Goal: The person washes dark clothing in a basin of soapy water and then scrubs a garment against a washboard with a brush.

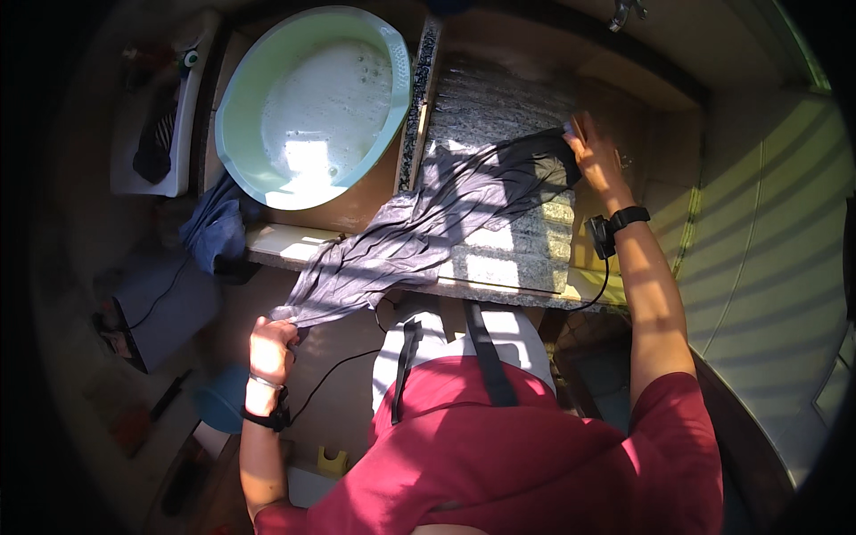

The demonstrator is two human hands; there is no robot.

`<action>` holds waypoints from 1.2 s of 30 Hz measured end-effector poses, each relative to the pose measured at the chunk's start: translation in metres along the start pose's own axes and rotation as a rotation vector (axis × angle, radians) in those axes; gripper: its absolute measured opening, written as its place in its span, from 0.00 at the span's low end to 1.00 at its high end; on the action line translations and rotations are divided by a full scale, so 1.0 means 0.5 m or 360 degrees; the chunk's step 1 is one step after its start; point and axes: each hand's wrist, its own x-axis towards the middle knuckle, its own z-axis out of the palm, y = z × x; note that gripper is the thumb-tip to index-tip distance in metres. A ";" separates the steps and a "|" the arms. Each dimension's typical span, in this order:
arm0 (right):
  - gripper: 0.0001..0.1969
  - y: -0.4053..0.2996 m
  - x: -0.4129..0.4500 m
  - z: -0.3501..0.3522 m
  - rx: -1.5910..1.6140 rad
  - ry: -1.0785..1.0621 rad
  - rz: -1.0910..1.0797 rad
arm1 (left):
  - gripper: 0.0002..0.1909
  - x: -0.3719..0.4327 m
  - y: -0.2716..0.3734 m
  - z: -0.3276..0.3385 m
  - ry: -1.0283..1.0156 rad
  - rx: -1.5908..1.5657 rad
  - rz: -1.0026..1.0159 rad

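A dark grey cloth garment is stretched slantwise across a ridged stone washboard and hangs over the sink's front edge at the lower left. My left hand grips its lower left end, beyond the edge. At the upper right, my right hand holds the other end above the right side of the washboard. The cloth between my hands lies in loose lengthwise folds. To the left of the washboard stands a light green plastic basin with sudsy, cloudy water. What the fingers of my right hand press against is partly hidden.
A granite-edged divider separates basin and washboard. Blue cloth hangs over the ledge at the left. A white tray with dark items stands beyond it. A metal tap is at the top, a tiled wall at the right. Cables run from both wrist devices.
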 end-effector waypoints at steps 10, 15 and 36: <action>0.31 -0.088 0.020 -0.020 -0.0993 -0.0041 0.0044 | 0.08 -0.014 0.033 -0.031 0.0099 -0.0171 -0.0161; 0.42 -0.278 -0.111 0.043 -0.0383 -0.0470 -0.0682 | 0.06 0.061 0.218 -0.130 0.0531 -0.0922 0.0052; 0.31 -0.141 -0.121 -0.048 0.0093 0.0080 0.0277 | 0.29 0.505 0.457 0.164 0.0580 -0.0660 0.0038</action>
